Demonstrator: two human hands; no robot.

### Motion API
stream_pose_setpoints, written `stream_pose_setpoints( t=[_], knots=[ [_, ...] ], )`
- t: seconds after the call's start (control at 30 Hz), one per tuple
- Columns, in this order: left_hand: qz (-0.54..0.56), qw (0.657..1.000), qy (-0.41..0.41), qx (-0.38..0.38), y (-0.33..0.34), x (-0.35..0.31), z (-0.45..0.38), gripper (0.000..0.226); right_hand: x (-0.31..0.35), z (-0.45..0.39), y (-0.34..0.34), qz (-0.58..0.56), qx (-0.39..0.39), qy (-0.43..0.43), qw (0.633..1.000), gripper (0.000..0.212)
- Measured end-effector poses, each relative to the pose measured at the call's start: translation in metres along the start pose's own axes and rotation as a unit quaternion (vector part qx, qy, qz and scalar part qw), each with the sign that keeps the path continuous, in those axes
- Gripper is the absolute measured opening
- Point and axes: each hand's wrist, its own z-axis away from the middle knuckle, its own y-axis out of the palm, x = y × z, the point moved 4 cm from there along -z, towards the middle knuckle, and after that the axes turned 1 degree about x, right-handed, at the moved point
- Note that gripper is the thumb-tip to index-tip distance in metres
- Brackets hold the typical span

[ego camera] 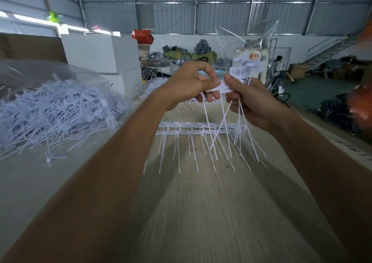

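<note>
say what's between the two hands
A white tag strip, pinched at its ends by the left hand and the right hand, with thin tails hanging down. Head view.

The left grip (189, 83) and right grip (251, 103) cover the ends of the white plastic tag strip (219, 87) pinched between them; its print is too blurred to read. A blurred orange shape (361, 103) is cut off by the right edge.

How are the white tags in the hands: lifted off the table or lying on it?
Lifted: left hand and right hand pinch the tags; tails dangle above the table.
</note>
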Motion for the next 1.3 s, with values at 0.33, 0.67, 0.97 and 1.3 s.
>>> stream_pose_setpoints(
  t=[0.33, 0.67, 0.97, 1.3],
  knots=[
    [0.046, 0.997, -0.016, -0.055, -0.008, 0.013, -0.002, 0.021, 0.005, -0.002, 0.005, -0.003, -0.024, -0.034, 0.999, 0.019],
    [0.225, 0.958, -0.179, -0.021, -0.007, 0.026, -0.002, 0.026, 0.021, 0.002, 0.022, 0.361, -0.039, -0.198, 0.910, 0.017],
    [0.279, 0.927, -0.226, 0.112, -0.002, 0.037, 0.007, 0.026, 0.021, 0.002, 0.018, 0.459, -0.005, -0.255, 0.851, 0.034],
    [0.079, 0.975, -0.157, 0.132, -0.010, 0.020, 0.010, 0.013, 0.022, -0.003, -0.025, 0.266, -0.186, -0.141, 0.935, 0.013]
  ],
)
